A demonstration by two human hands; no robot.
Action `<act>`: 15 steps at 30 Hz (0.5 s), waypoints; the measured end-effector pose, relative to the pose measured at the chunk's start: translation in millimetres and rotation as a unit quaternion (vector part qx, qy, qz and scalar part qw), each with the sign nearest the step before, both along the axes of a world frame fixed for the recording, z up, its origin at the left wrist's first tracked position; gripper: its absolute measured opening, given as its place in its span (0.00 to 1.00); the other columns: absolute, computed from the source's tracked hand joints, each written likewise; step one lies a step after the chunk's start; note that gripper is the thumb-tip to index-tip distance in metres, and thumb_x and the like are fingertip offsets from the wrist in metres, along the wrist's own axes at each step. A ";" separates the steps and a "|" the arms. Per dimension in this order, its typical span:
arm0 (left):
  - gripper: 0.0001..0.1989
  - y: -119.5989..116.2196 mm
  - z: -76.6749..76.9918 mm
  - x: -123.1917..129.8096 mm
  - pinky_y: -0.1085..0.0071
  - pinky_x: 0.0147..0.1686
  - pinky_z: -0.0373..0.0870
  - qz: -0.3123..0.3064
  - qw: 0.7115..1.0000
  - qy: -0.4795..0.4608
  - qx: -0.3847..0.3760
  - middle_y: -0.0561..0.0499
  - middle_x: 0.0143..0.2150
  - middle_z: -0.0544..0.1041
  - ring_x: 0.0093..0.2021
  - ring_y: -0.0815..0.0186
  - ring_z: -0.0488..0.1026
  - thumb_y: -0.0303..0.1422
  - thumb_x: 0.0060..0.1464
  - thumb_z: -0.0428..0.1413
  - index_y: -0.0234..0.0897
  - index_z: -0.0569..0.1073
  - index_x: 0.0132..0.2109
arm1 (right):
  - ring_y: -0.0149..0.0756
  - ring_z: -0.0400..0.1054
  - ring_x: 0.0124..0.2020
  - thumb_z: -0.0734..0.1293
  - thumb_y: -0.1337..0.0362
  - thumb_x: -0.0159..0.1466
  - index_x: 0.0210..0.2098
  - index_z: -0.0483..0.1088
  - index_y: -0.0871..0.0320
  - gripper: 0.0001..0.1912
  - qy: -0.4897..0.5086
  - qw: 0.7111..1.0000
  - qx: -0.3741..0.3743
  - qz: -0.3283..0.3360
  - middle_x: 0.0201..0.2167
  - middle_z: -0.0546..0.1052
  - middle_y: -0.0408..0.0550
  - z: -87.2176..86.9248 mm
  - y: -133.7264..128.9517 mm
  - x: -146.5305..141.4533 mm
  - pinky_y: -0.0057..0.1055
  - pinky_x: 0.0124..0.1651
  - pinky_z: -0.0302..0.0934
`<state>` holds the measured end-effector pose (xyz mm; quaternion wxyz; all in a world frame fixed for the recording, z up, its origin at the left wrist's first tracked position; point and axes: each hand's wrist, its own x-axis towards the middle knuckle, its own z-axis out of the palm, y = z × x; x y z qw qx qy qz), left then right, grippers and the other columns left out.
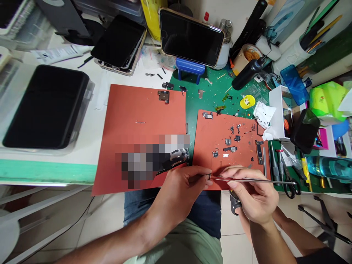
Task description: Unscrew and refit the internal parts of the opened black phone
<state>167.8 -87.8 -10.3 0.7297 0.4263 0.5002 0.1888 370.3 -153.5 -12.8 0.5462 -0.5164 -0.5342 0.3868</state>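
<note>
My left hand (180, 192) pinches a small dark phone part (209, 176) between thumb and fingertips, above the front edge of the orange mats. In my right hand (255, 200) are metal tweezers (264, 180), lying nearly level, with their tips pointing left at that part. Whether the tips touch it is too small to tell. Beyond my left hand, an opened phone body (176, 157) lies on the left orange mat (123, 110), partly blurred out. Several tiny phone parts (232, 149) are scattered over the right orange mat (205, 132).
Another person's arm (299, 234) reaches in from the right, below mine, near a black object (234, 203). A phone (191, 36) leans on a blue stand (189, 68) at the back. Scissors (291, 189) and screwdrivers (280, 165) lie right; a black tablet-like device (45, 106) lies left.
</note>
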 end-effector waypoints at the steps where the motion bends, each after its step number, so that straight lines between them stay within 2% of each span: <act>1: 0.12 0.7 0.8 0.0 0.66 0.41 0.81 0.002 1.000 -0.002 -0.010 0.49 0.37 0.89 0.41 0.56 0.88 0.41 0.60 0.63 0.42 0.88 0.44 | 0.43 0.84 0.48 0.71 0.77 0.71 0.51 0.80 0.52 0.15 0.021 1.000 -0.007 -0.017 0.43 0.86 0.48 4.0 -2.9 -0.6 0.43 0.52 0.80; 4: 0.12 2.2 1.7 -0.4 0.66 0.41 0.81 0.006 1.000 -0.008 -0.030 0.48 0.37 0.89 0.42 0.55 0.88 0.40 0.57 0.64 0.41 0.87 0.43 | 0.44 0.82 0.47 0.69 0.68 0.75 0.50 0.79 0.52 0.07 0.100 0.992 -0.058 -0.056 0.40 0.82 0.48 15.7 -13.5 -6.5 0.44 0.52 0.78; 6: 0.12 3.0 1.4 -0.8 0.66 0.42 0.80 0.005 0.999 -0.009 -0.033 0.48 0.36 0.89 0.42 0.55 0.88 0.41 0.56 0.65 0.41 0.87 0.43 | 0.39 0.79 0.40 0.68 0.63 0.78 0.48 0.79 0.53 0.07 0.135 0.981 -0.123 -0.069 0.36 0.79 0.46 19.8 -19.7 -14.9 0.38 0.46 0.75; 9: 0.12 5.1 2.0 -1.5 0.65 0.44 0.82 0.011 0.998 -0.036 -0.046 0.47 0.36 0.89 0.42 0.55 0.88 0.41 0.55 0.67 0.40 0.87 0.42 | 0.32 0.72 0.32 0.70 0.55 0.77 0.47 0.81 0.53 0.10 0.108 0.962 -0.226 -0.110 0.32 0.77 0.44 17.6 -23.4 -30.6 0.30 0.37 0.68; 12: 0.12 6.8 4.7 -2.3 0.64 0.47 0.83 0.014 0.993 -0.099 -0.068 0.46 0.38 0.89 0.42 0.56 0.87 0.40 0.53 0.70 0.39 0.87 0.42 | 0.37 0.76 0.38 0.76 0.49 0.71 0.49 0.82 0.54 0.17 0.070 0.944 -0.292 -0.136 0.37 0.82 0.47 10.2 -20.6 -42.0 0.32 0.42 0.71; 15: 0.15 5.8 5.7 -4.0 0.66 0.44 0.83 0.022 0.988 -0.128 -0.088 0.46 0.39 0.89 0.39 0.59 0.86 0.38 0.51 0.73 0.38 0.87 0.45 | 0.42 0.77 0.42 0.76 0.46 0.69 0.44 0.83 0.55 0.19 0.042 0.940 -0.316 -0.119 0.38 0.83 0.48 5.9 -16.6 -45.2 0.36 0.47 0.73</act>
